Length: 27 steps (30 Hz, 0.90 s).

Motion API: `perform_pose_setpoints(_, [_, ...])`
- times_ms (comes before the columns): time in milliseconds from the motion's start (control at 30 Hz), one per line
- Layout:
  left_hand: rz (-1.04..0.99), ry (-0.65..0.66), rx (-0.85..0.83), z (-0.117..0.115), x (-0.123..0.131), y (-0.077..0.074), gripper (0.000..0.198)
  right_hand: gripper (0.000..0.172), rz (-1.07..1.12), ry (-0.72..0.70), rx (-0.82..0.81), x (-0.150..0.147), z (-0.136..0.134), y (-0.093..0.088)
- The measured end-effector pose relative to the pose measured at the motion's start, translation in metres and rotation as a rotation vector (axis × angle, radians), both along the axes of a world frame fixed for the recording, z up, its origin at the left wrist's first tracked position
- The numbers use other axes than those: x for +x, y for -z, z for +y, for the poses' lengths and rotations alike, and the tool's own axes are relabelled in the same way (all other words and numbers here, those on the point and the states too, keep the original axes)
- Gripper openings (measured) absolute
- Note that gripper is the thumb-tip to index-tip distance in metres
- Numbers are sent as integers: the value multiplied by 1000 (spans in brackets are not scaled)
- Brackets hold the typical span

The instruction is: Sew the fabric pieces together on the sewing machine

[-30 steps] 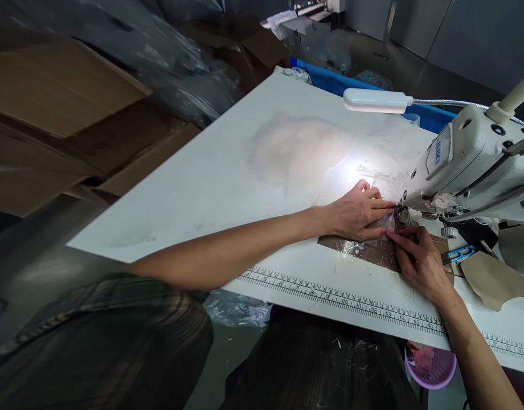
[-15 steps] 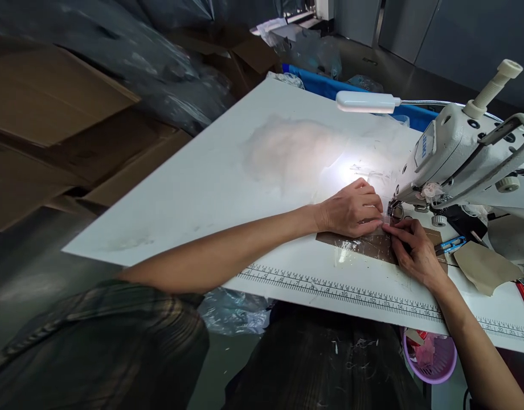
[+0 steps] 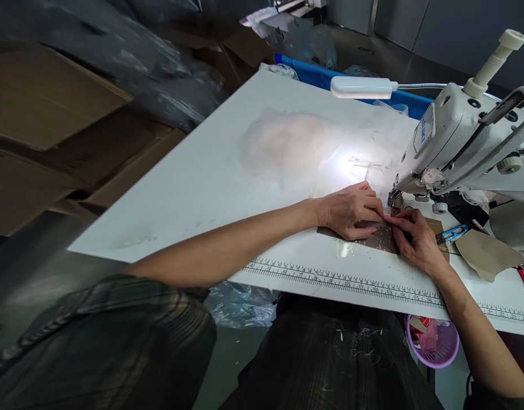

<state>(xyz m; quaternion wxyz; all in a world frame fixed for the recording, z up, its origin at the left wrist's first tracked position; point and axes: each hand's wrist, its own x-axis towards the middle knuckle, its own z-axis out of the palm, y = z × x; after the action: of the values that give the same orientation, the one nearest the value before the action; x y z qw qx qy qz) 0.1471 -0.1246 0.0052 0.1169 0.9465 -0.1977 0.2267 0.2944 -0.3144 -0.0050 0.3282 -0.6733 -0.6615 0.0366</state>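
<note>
My left hand (image 3: 351, 212) lies on the sewing table with bent fingers pinching a thin see-through piece of fabric (image 3: 376, 173) beside the needle area. The fabric is pale, and most of its near part is hidden under my fingers. Thumb and forefinger of my right hand (image 3: 417, 240) pinch its near edge, close to my left fingertips. Just beyond both hands stands the presser foot (image 3: 392, 197) of a white sewing machine (image 3: 445, 134). A brown board or sheet (image 3: 384, 239) lies flat beneath my hands.
Blue thread snips (image 3: 452, 234) and a tan scrap (image 3: 486, 253) lie right of my right hand. A white lamp (image 3: 363, 87) lights the white table (image 3: 193, 188). A ruler strip (image 3: 347, 283) follows its near edge. Below hangs a purple basket (image 3: 443, 347); cardboard boxes (image 3: 52, 97) stand left.
The view has tilted slightly, so table and machine sit higher. Both hands have shifted a little away from the presser foot towards me, and more of the see-through fabric shows behind my left fingers.
</note>
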Motion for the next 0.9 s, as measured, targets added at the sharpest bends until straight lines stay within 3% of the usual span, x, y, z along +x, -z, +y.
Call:
perform_pose_setpoints(267, [55,-8,32,-1,-3,-6,21,31,-39,29,-27,-3,0,-1])
perform_pose_setpoints(667, [4,-90,9,-3,2,-1,27,32,-24,43,-70,-5,-1,-4])
perform_pose_setpoints(900, [67,-14,5,-2,-1,-4,19,33,-62,38,-49,-4,-1,-3])
